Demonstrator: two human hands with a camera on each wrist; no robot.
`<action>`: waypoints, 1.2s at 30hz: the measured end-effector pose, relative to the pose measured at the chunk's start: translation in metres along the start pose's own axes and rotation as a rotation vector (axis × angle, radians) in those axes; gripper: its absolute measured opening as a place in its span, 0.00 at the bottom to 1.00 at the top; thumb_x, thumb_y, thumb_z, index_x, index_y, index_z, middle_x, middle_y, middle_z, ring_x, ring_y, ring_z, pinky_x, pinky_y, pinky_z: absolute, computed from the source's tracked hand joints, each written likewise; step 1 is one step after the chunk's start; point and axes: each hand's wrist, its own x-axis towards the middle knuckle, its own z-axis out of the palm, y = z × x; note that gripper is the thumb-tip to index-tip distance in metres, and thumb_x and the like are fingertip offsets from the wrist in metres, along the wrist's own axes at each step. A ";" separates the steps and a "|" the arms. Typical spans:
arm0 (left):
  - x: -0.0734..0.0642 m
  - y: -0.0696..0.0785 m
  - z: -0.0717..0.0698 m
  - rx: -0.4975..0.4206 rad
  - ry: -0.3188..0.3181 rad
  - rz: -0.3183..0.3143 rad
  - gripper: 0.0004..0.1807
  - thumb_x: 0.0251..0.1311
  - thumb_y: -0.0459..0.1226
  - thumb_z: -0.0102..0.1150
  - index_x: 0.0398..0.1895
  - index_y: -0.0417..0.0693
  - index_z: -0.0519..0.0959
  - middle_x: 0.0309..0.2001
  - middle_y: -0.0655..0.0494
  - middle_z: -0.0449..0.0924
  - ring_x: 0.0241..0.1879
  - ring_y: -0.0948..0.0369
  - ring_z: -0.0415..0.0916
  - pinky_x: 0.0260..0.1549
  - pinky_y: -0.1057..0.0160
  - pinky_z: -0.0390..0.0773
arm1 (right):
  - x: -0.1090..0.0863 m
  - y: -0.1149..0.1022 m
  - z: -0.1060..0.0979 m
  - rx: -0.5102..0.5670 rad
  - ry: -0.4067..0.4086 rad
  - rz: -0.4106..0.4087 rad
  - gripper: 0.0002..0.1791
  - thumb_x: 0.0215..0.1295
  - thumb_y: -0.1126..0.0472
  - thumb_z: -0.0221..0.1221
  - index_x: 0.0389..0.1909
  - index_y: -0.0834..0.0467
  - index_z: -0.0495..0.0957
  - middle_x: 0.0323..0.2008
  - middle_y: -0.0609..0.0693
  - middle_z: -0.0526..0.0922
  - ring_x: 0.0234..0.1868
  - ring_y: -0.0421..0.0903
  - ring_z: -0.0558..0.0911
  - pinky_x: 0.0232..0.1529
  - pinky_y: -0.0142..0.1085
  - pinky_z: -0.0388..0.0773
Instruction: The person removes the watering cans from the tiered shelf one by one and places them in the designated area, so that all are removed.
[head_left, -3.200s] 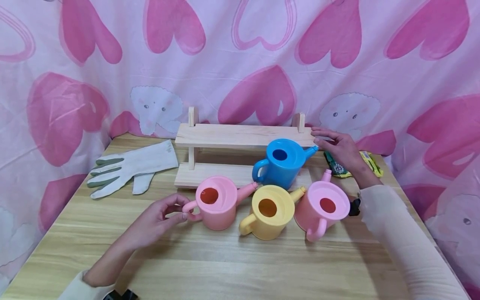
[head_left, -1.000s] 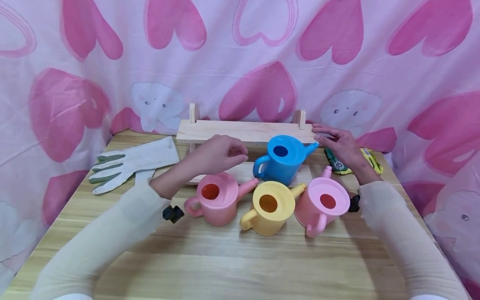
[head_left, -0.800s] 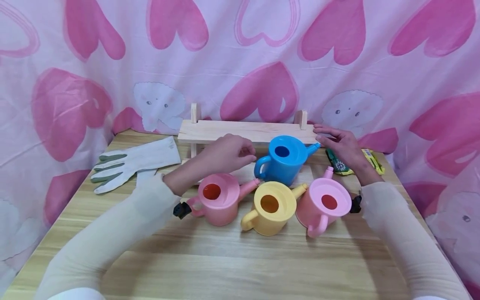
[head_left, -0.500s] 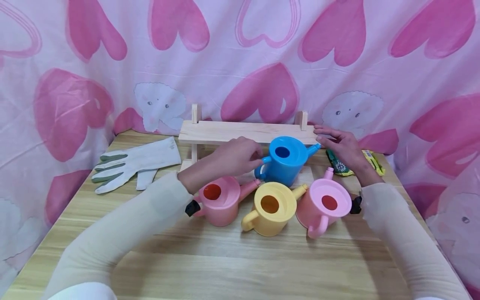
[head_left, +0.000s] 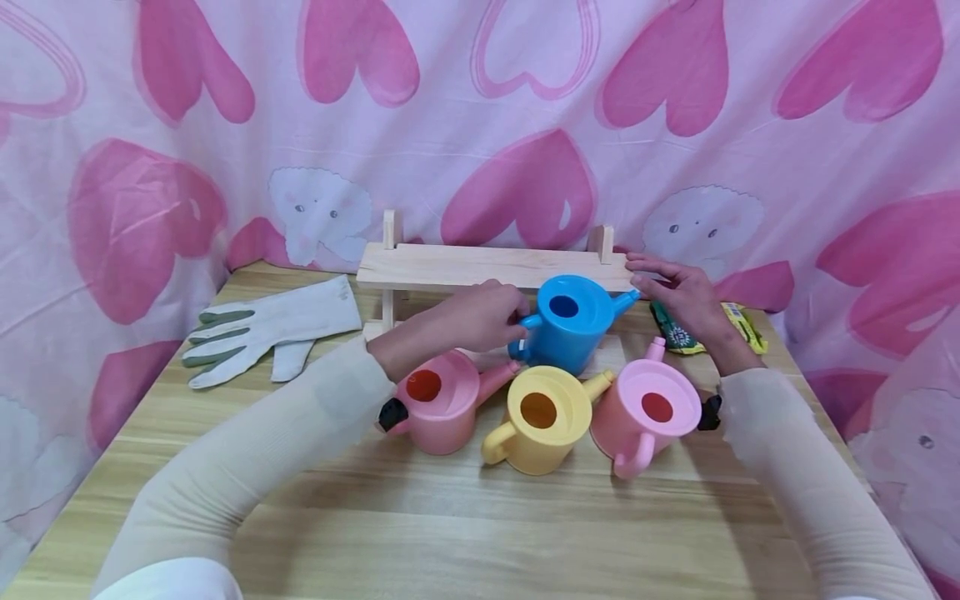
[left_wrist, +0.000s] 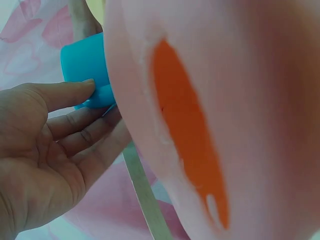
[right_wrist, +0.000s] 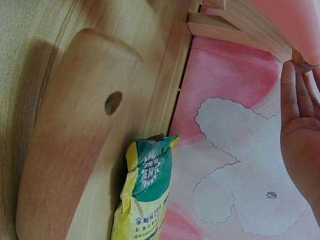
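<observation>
In the head view my left hand (head_left: 491, 317) pinches the handle of the blue watering can (head_left: 573, 337). Seen from the left wrist, the thumb lies on that handle, with the other fingers behind it. The blue can stands on the lower board of a two-tier wooden shelf (head_left: 465, 265), spout to the right. My right hand (head_left: 686, 300) touches the right end of the upper board, its fingers (right_wrist: 290, 92) fairly straight. In front stand a pink watering can (head_left: 442, 421) below my left wrist, a yellow watering can (head_left: 536, 437), and a second pink watering can (head_left: 626, 425).
White-and-green gloves (head_left: 277, 325) lie on the table (head_left: 480, 525) at the left. A green-and-yellow packet (right_wrist: 145, 185) lies beyond my right wrist. A wooden handle-like piece with a hole (right_wrist: 85, 130) is close to the right wrist camera. A pink heart-patterned curtain (head_left: 525, 108) hangs behind.
My left hand has let go of the left pink can's handle, moved up and to the right, and taken hold of the blue can's handle. The right hand stays at the shelf's end.
</observation>
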 end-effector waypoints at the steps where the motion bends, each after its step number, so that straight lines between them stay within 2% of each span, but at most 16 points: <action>1: 0.000 -0.001 0.000 -0.009 -0.002 0.001 0.06 0.70 0.40 0.65 0.39 0.47 0.82 0.28 0.53 0.79 0.32 0.58 0.77 0.32 0.67 0.79 | 0.000 0.000 0.000 -0.001 0.002 0.000 0.25 0.74 0.49 0.62 0.66 0.56 0.79 0.72 0.49 0.71 0.71 0.55 0.70 0.47 0.24 0.79; 7: 0.000 -0.003 0.001 -0.055 0.003 -0.010 0.06 0.70 0.39 0.65 0.42 0.47 0.82 0.31 0.54 0.81 0.34 0.58 0.78 0.33 0.68 0.80 | 0.000 0.001 0.001 -0.008 -0.001 0.007 0.25 0.74 0.49 0.62 0.66 0.56 0.79 0.72 0.48 0.71 0.72 0.55 0.70 0.47 0.24 0.79; 13: 0.000 -0.003 0.003 -0.052 0.029 0.013 0.07 0.72 0.39 0.63 0.44 0.45 0.81 0.35 0.55 0.81 0.38 0.58 0.78 0.37 0.67 0.81 | 0.000 0.000 0.001 -0.020 -0.009 0.017 0.25 0.75 0.51 0.61 0.67 0.58 0.77 0.73 0.50 0.70 0.72 0.56 0.69 0.47 0.23 0.78; 18: -0.001 -0.004 0.004 -0.050 0.060 0.026 0.07 0.73 0.38 0.61 0.46 0.44 0.79 0.37 0.54 0.79 0.39 0.58 0.77 0.38 0.67 0.80 | -0.001 -0.002 0.002 -0.005 -0.012 0.016 0.26 0.74 0.48 0.62 0.67 0.55 0.78 0.73 0.47 0.70 0.71 0.55 0.71 0.47 0.24 0.79; 26: -0.005 -0.005 0.003 -0.083 0.122 0.039 0.10 0.73 0.37 0.61 0.52 0.42 0.78 0.40 0.53 0.79 0.41 0.58 0.76 0.38 0.67 0.81 | -0.002 0.001 0.001 -0.020 -0.021 0.035 0.26 0.75 0.49 0.61 0.68 0.56 0.77 0.73 0.47 0.70 0.71 0.56 0.71 0.47 0.24 0.79; 33: -0.009 -0.009 0.000 -0.126 0.181 0.052 0.11 0.72 0.36 0.62 0.53 0.42 0.77 0.42 0.53 0.78 0.43 0.58 0.75 0.41 0.66 0.82 | 0.001 0.002 -0.001 -0.076 -0.011 0.049 0.26 0.75 0.48 0.61 0.68 0.55 0.77 0.74 0.46 0.69 0.74 0.55 0.67 0.57 0.35 0.77; 36: -0.011 -0.012 -0.001 -0.139 0.198 0.060 0.11 0.73 0.36 0.61 0.53 0.42 0.77 0.42 0.53 0.77 0.44 0.58 0.75 0.41 0.66 0.82 | 0.001 0.002 -0.001 -0.079 -0.006 0.043 0.26 0.75 0.48 0.61 0.68 0.55 0.77 0.73 0.46 0.70 0.74 0.54 0.66 0.58 0.37 0.76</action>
